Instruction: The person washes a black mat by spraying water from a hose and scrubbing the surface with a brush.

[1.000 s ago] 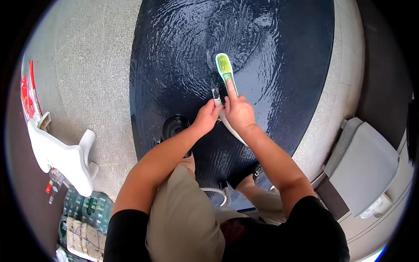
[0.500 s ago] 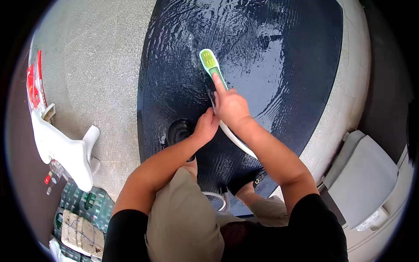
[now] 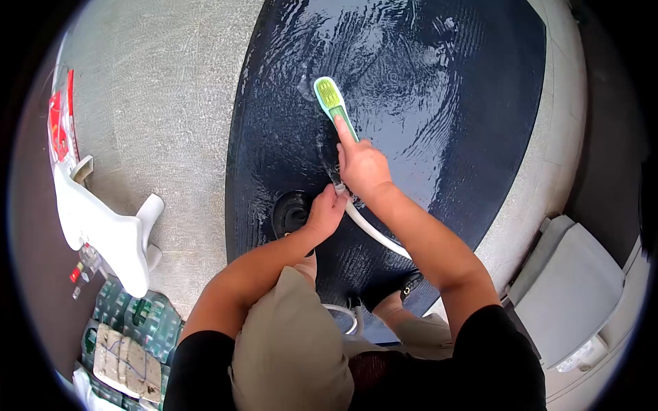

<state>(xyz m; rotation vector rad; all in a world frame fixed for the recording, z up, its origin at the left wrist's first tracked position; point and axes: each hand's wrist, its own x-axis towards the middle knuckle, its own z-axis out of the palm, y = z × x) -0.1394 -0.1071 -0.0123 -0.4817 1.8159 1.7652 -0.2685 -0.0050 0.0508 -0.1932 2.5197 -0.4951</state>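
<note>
The right hand is wrapped around the handle of a green brush, with one finger laid straight along it. The brush is near the top middle of the frame, over the wet, dark mat. Its head points up and a little left from the right hand, and its long side runs from upper left to lower right. The bristles face up, away from the mat.

The left hand is just below and to the left of the right hand, and it pinches the end of a white hose. The right hand is the one nearer the brush head. I can't tell if the two hands touch. Water comes out of the hose and goes up the frame, left of the brush handle. The hose bends off to the lower right, under the right arm.

At the lower left of the frame are packs of green bottles. A dirty, pale block sits on them. I can't tell what is inside the bottles.
</note>
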